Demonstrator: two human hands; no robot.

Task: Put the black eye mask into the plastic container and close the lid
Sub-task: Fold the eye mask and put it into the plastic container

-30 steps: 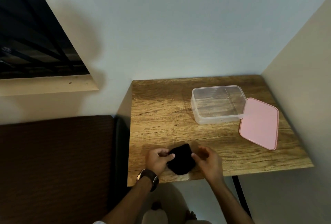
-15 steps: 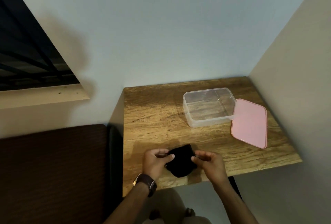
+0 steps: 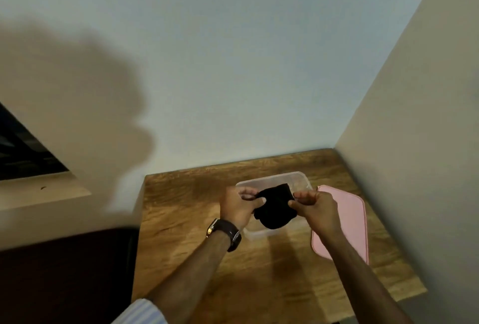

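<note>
The folded black eye mask [image 3: 275,207] hangs between both hands, just above the clear plastic container [image 3: 298,178] on the wooden table. My left hand [image 3: 239,205], with a dark watch on its wrist, pinches the mask's left edge. My right hand [image 3: 315,207] pinches its right edge. The hands and mask hide most of the open container; only its far rim and part of its near wall show. The pink lid [image 3: 350,222] lies flat on the table, touching the container's right side.
The wooden table [image 3: 181,220] sits in a corner, with a pale wall behind and a beige wall [image 3: 414,142] close on the right. A dark seat back [image 3: 64,271] stands to the left. A window ledge [image 3: 39,194] juts from the left wall.
Both hands have lifted the mask from the table's near edge and carried it forward over the container. The camera has moved closer and tilted up.
</note>
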